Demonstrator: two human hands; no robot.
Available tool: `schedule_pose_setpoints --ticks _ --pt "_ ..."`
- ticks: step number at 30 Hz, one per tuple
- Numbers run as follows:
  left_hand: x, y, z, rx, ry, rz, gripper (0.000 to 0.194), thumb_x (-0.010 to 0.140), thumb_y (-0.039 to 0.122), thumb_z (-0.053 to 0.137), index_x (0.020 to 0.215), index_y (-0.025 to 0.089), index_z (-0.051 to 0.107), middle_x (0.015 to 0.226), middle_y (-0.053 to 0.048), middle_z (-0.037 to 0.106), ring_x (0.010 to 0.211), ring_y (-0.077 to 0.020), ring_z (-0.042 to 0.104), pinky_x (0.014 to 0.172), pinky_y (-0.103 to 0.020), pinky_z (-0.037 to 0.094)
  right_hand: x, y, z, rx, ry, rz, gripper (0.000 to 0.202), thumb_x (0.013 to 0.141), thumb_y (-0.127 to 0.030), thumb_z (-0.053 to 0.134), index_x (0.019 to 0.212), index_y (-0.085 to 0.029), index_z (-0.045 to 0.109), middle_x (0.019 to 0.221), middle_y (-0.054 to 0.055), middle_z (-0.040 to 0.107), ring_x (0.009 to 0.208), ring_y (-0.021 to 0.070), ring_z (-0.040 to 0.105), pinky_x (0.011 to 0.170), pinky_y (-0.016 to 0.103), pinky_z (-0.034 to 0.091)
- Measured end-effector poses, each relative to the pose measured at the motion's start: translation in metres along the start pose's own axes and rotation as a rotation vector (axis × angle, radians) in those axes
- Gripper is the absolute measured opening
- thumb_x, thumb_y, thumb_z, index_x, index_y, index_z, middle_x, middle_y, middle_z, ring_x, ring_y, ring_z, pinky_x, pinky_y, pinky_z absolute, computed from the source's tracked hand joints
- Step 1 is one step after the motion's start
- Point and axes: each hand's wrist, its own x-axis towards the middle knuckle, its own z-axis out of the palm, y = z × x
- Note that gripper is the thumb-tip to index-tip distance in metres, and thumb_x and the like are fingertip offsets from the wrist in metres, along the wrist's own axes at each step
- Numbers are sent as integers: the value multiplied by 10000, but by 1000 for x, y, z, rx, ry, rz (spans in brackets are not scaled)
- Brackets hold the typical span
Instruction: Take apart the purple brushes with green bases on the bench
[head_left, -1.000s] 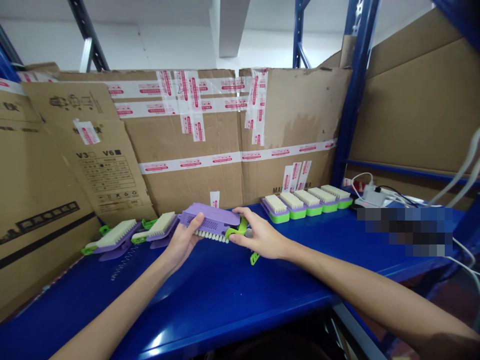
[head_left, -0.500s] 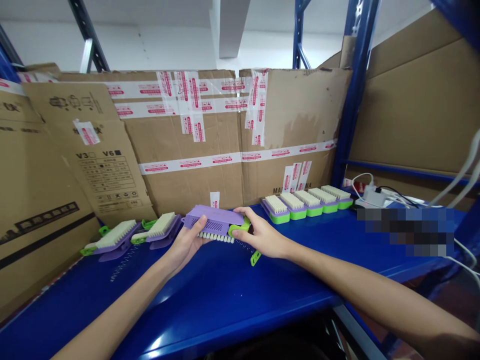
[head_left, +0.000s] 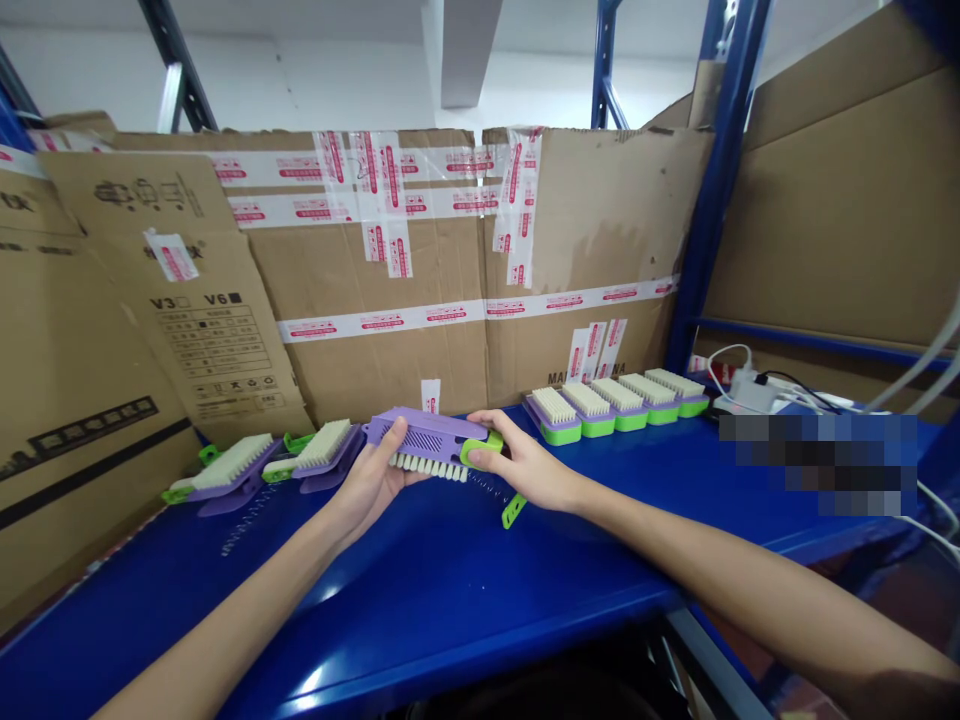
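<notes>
Between my hands is a purple scrub brush [head_left: 427, 436], held above the blue shelf with its pale bristles facing down. My left hand [head_left: 379, 480] grips the left end, thumb on the perforated purple side. At the other end, my right hand [head_left: 523, 462] pinches a light-green end piece [head_left: 480, 450] against the brush body. Below that hand, a coiled spring [head_left: 487, 486] and a loose green slotted part [head_left: 514, 511] lie on the shelf. Left of my hands, two brushes rest bristles up: the nearer brush [head_left: 322, 450] and a farther brush [head_left: 232, 465].
Several purple-and-green brushes [head_left: 589, 402] stand in a row, bristles up, at the back right. More springs [head_left: 247, 520] lie at the left on the blue shelf [head_left: 450, 620]. Cardboard [head_left: 375, 370] walls the back. White cables and a plug [head_left: 750, 390] sit at the right.
The brush has tilted slightly, so more of its perforated side shows. My right thumb has shifted a little on the green end piece. Both hands keep their hold.
</notes>
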Motion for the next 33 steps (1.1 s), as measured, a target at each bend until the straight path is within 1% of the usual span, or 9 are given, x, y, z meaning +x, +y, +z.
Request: schedule_pose_setpoints --ticks 7,13,18,21,22,25,28,30,33 --pt "5 -6 -2 -2 124 33 523 921 608 774 1157 147 701 1096 -179 817 1019 -343 802 764 -441 717 3 4 -1 29 -4 1 540 986 -551 720 1393 -244 542 1465 136 628 1364 301 603 1206 568 450" --pt "5 -6 -3 -11 81 -14 582 901 650 775 1171 138 721 1090 -190 823 933 -326 814 696 -400 709 3 6 -1 64 -41 -12 574 967 -545 744 1402 -234 534 1462 133 628 1349 292 604 1199 554 454" --pt "6 -4 -2 -51 125 -84 687 879 754 723 1189 141 745 1062 -202 830 976 -374 810 703 -424 698 1 2 0 156 -84 8 619 945 -544 769 1421 -241 515 1403 127 642 1190 258 670 1028 485 577" --pt "8 1 -4 -113 170 -79 772 863 803 687 1270 150 733 1039 -194 829 1019 -402 801 759 -462 696 1 3 0 194 -103 8 621 951 -562 760 1425 -248 509 1363 116 641 1069 220 695 911 426 613" --pt "9 3 -6 -124 164 -78 800 854 810 685 1307 151 723 1031 -189 828 996 -400 803 734 -456 694 1 4 0 209 -106 5 612 957 -564 752 1423 -252 506 1351 111 639 1036 210 702 884 413 616" --pt "9 9 -13 -141 111 -99 816 834 817 686 1312 158 725 920 -156 818 744 -325 793 523 -372 637 2 5 1 261 -107 -3 568 976 -549 731 1407 -254 508 1324 99 622 1006 207 735 852 398 621" --pt "9 11 -19 -153 108 -159 794 813 859 664 1148 147 767 699 -107 751 478 -223 677 376 -299 527 2 6 1 295 -105 -12 532 982 -512 730 1391 -247 517 1322 100 605 1027 224 755 886 416 625" --pt "7 11 -18 -159 110 -197 772 811 869 656 1078 155 775 653 -92 729 448 -206 655 368 -287 514 1 4 0 278 -93 -8 533 972 -491 744 1390 -243 525 1345 105 592 1051 229 753 929 433 617" --pt "5 11 -11 -214 118 -183 631 852 776 710 1052 181 775 800 -95 796 603 -220 738 496 -292 598 0 1 -2 242 -82 6 548 953 -479 767 1391 -248 532 1387 108 571 1104 235 738 989 445 594"
